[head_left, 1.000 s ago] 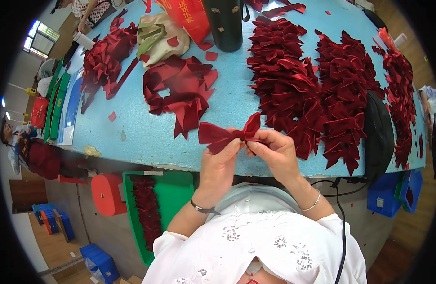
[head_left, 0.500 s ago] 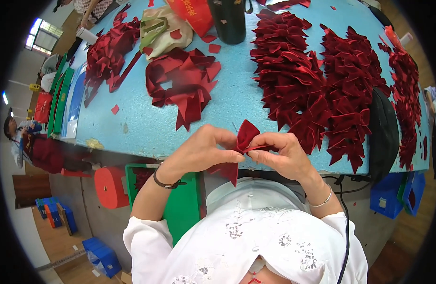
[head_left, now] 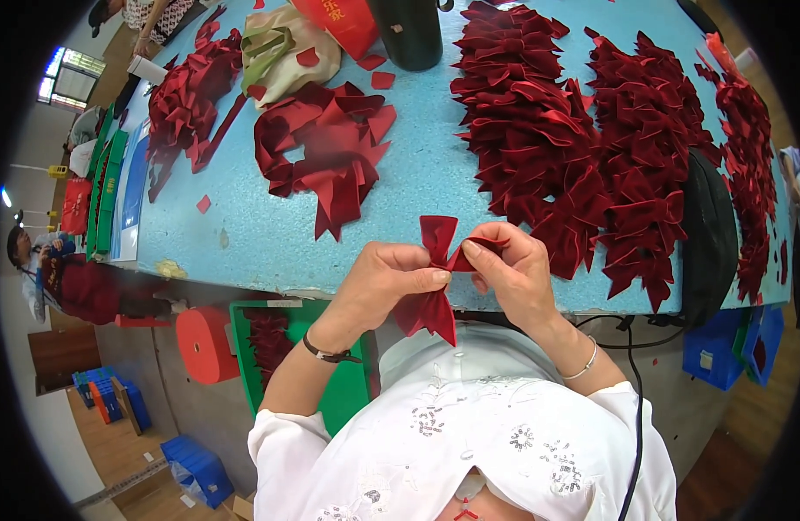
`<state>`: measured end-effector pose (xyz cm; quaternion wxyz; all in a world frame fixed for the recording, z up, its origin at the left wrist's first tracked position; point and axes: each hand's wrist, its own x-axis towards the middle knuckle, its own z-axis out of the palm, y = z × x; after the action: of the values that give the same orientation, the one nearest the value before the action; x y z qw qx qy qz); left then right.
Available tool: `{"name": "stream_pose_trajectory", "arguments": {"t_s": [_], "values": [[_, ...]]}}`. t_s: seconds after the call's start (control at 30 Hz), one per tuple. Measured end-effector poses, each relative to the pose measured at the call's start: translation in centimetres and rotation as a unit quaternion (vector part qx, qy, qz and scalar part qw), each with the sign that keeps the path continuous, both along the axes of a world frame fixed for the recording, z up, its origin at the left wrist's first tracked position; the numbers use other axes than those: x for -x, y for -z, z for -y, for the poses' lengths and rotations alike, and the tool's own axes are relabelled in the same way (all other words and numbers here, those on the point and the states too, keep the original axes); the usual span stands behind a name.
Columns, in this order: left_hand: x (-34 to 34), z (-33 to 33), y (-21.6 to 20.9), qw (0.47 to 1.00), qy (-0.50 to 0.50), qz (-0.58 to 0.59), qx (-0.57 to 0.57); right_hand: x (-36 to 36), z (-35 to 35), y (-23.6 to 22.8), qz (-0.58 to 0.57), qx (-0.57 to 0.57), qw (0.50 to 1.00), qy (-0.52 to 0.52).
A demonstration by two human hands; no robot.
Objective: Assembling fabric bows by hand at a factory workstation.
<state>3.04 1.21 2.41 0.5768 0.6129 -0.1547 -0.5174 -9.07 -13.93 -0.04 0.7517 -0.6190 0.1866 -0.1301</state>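
- The bow (head_left: 436, 276), dark red velvety ribbon with notched tails, is held over the near edge of the table (head_left: 244, 234), one tail up, one hanging down.
- The left hand (head_left: 384, 282) pinches its knot, thumb and fingers closed tight.
- The right hand (head_left: 515, 271) is closed on the bow's right loop.
- Behind the bow, loose ribbon pieces (head_left: 330, 152) lie on the blue foam-like tabletop.
- Right of the bow, a heaped pile of bows (head_left: 582, 148).
- Far behind the bow, a dark cylinder (head_left: 409, 30).
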Motion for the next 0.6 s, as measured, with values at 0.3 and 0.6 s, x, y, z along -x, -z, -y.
{"name": "stream_pose_trajectory", "arguments": {"t_s": [0.3, 0.6], "values": [[0.3, -0.1, 0.8, 0.999, -0.037, -0.024, 0.028, -0.1, 0.7, 0.2, -0.043, 0.025, 0.999, 0.007], [0.0, -0.2, 0.5, 0.994, -0.008, -0.110, 0.002, -0.2, 0.9, 0.0, 0.017, -0.029, 0.998, -0.048]]}}
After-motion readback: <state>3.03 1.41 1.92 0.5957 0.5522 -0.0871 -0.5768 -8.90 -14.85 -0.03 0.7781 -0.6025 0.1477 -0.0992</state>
